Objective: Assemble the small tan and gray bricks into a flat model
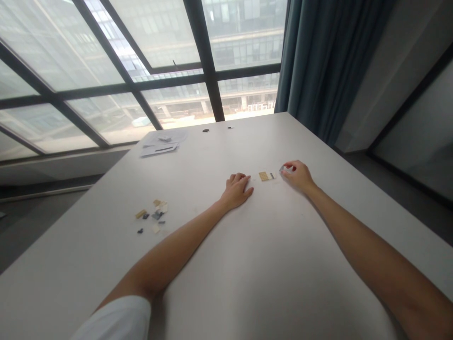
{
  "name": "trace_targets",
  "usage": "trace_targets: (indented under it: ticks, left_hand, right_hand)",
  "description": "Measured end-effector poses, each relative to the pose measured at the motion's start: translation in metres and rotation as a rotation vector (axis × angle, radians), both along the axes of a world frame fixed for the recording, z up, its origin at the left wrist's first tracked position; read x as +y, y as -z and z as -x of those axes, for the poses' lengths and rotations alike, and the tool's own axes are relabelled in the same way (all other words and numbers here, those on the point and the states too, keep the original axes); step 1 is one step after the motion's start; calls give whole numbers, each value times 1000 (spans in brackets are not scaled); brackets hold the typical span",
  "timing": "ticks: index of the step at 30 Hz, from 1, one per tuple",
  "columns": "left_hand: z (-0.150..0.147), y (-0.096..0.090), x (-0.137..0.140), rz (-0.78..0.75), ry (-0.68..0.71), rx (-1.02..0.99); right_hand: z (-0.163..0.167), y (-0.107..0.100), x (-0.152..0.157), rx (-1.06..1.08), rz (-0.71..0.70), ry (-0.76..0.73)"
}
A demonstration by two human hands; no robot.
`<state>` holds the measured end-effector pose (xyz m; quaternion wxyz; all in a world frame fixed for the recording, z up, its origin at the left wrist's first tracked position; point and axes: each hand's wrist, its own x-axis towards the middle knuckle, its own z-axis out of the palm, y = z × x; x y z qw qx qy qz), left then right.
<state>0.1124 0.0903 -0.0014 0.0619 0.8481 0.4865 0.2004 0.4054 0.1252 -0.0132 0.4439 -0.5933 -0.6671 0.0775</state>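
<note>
Between my hands, a small flat assembly [264, 176] lies on the white table [219, 264]. Its left part is a yellow grid, its right part pale with a dark strip. My left hand [237, 191] rests on the table just left of it, palm down, thumb apart from the fingers. To the right of the assembly, my right hand [297, 175] pinches a small grey piece [281, 168] between thumb and fingertips. That piece is too small to name by kind, and the fingers partly cover it.
Several loose small pieces [156, 215], tan, cream and dark grey, lie left of my left forearm. Papers [161, 147] are at the far left corner. A round black cable hole [205, 131] and a small dark item [230, 127] are near the far edge, with windows beyond.
</note>
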Motion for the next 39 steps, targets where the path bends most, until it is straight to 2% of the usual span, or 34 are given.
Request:
trace_targets:
  ticks: [5, 11, 17, 23, 29, 39]
  left_hand:
    - [-1, -1, 0, 17, -56, 34]
    - [-2, -1, -1, -7, -115, 23]
    - [-5, -5, 4, 10, -154, 45]
    - [-22, -10, 12, 56, -247, 32]
    - [-32, 1, 15, 18, -219, -84]
    - [-32, 2, 13, 8, -177, -78]
  right_hand:
    - [-2, 7, 1, -132, 64, -54]
    - [-4, 7, 1, -222, 126, -81]
    - [1, 5, -2, -236, 134, -100]
    - [1, 2, -6, -198, 131, -78]
    - [3, 2, -10, -178, 141, -44]
    - [8, -2, -15, -203, 155, -11]
